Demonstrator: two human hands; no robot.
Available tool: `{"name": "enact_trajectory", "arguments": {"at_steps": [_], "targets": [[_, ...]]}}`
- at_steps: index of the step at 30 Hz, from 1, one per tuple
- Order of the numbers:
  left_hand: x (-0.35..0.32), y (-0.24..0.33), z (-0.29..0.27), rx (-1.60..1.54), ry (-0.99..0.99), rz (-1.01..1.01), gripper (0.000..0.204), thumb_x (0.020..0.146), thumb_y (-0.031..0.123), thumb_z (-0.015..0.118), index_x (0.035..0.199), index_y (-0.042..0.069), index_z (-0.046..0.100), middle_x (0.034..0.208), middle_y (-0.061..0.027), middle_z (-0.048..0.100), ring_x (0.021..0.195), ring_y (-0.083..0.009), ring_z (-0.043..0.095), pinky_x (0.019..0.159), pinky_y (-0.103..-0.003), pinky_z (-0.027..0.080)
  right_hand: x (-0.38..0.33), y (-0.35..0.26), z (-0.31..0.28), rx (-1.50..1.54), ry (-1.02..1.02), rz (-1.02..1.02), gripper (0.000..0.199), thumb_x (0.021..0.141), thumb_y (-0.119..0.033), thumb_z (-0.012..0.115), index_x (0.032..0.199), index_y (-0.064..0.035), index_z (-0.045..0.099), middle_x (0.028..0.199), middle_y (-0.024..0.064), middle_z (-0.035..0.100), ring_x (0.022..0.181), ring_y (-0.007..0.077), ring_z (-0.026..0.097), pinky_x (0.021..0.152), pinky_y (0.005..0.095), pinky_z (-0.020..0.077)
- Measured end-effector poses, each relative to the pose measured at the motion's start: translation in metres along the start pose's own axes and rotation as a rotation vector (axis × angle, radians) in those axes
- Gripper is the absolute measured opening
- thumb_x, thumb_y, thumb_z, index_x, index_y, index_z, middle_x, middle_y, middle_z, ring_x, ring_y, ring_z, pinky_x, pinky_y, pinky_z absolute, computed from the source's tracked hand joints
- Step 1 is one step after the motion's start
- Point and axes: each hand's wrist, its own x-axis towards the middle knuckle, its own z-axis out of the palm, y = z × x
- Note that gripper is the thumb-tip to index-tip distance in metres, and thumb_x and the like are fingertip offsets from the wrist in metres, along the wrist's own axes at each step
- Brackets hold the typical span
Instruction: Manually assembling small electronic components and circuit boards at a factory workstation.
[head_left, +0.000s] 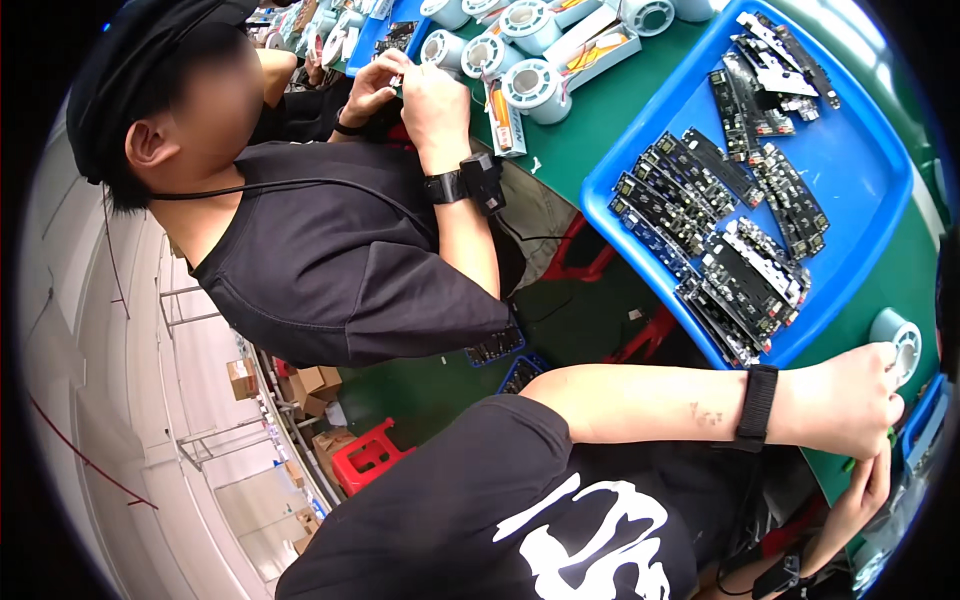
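My left hand (840, 398) is closed at the right side of the view, with a black strap (757, 405) around its wrist. Its fingertips are turned away, so whatever they grip is hidden. Right beside its knuckles is a pale blue hollow cylinder (897, 342); whether the hand touches it I cannot tell. Just below, my right hand (862, 500) reaches up with its fingers drawn together close to the left hand. A small bit of green (849, 465) shows by those fingers. What lies between the two hands cannot be made out.
A blue tray (868, 235) holding several black circuit boards (745, 275) sits on the green table (560, 160). Past it stand more pale blue cylinders (530, 85). On the left, a co-worker in black (390, 270) handles a small part. A red stool (370, 460) is on the floor.
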Motion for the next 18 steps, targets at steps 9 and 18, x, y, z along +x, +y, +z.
{"name": "enact_trajectory", "arguments": {"at_steps": [9, 18], "targets": [[0.009, -0.001, 0.003, -0.084, -0.151, 0.019, 0.028, 0.075, 0.047, 0.069, 0.061, 0.023, 0.071, 0.062, 0.0032, 0.066, 0.065, -0.0212, 0.064, 0.072, -0.040, 0.040, -0.076, 0.412, -0.123, 0.092, -0.078, 0.156, 0.030, 0.103, -0.006, 0.051, 0.127, 0.0103, 0.061, 0.118, 0.0151, 0.069, 0.108, 0.0218, 0.064, 0.094, 0.0307, 0.0476], [0.019, 0.013, 0.033, -0.152, -0.143, -0.075, 0.042, 0.081, 0.061, 0.065, 0.063, 0.024, 0.073, 0.063, 0.0041, 0.067, 0.068, -0.0203, 0.063, 0.073, -0.041, 0.039, -0.071, 0.363, -0.117, 0.081, -0.090, 0.201, 0.028, 0.105, -0.009, 0.051, 0.124, 0.0091, 0.062, 0.112, 0.0109, 0.069, 0.102, 0.0176, 0.062, 0.088, 0.0283, 0.0483]]}}
